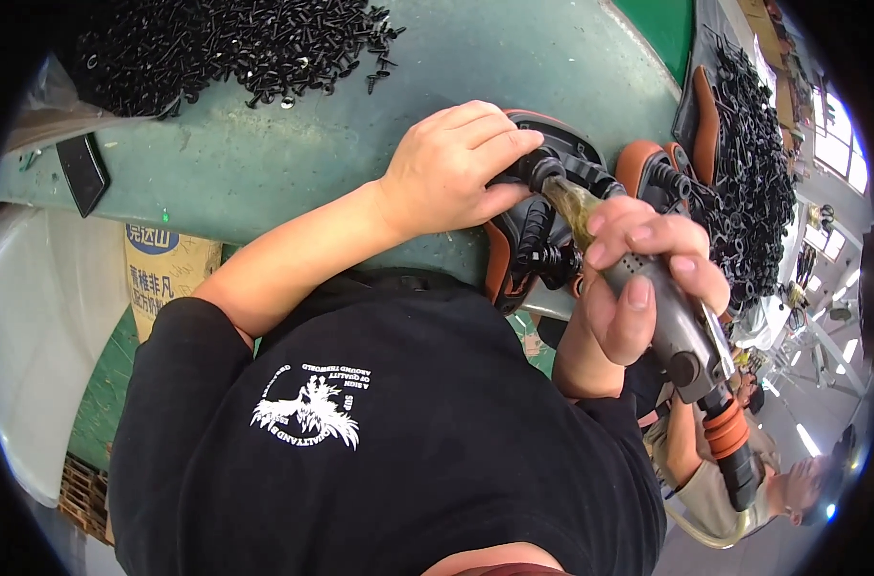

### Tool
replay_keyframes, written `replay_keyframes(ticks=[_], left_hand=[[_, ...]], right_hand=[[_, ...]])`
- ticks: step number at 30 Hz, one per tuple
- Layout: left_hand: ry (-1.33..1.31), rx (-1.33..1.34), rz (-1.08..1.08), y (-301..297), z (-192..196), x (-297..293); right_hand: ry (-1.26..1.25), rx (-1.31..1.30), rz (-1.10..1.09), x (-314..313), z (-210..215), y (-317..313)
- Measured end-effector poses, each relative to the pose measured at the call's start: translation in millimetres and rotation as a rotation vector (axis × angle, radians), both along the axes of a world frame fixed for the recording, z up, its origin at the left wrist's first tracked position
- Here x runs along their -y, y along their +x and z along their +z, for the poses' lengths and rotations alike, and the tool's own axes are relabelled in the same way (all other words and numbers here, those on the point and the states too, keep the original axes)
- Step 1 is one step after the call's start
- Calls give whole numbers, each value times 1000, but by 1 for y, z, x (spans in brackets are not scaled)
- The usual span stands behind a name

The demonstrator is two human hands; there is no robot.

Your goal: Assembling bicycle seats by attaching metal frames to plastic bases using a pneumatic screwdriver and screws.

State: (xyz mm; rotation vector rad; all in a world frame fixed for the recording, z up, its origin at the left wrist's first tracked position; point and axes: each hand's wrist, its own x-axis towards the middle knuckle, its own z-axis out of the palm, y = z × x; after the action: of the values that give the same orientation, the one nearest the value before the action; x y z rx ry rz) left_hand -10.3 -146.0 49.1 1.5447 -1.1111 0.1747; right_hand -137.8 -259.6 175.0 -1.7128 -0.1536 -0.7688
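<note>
My right hand point(605, 312) is wrapped round a grey metal air screwdriver point(677, 331), with an orange ring near its hose end. The driver slants away to the upper left. Its yellowish, taped-looking nose meets a round black fitting on a black plastic part with an orange edge point(573, 136). My left hand point(456, 168) grips that part, index finger and thumb on either side of the fitting. Just nearer, a similar black and orange part point(499, 264) lies by the table edge. The driver's tip and any screw under it are hidden.
Loose black screws point(235, 48) are heaped at the far left of the green table point(293, 163), beside a black flat piece point(83, 173). More orange-edged parts point(638, 163) and a pile of small black pieces point(754, 182) lie to the right. Another person point(744, 480) is at the lower right.
</note>
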Motion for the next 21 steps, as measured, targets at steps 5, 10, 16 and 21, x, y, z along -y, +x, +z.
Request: replay_keyframes(ticks=[5,10,16,21], left_hand=[[27,-140,54,-2,5,1],[-54,-269,-139,3,-14,6],[-87,-380,-205,1,-21,8],[-120,-420,-249,2,-23,11]], right_hand=[[-30,49,-24,3,-9,-5],[-97,35,-13,-3,-9,2],[-358,-65,73,-5,-9,8],[-33,-87,22,3,-5,27]])
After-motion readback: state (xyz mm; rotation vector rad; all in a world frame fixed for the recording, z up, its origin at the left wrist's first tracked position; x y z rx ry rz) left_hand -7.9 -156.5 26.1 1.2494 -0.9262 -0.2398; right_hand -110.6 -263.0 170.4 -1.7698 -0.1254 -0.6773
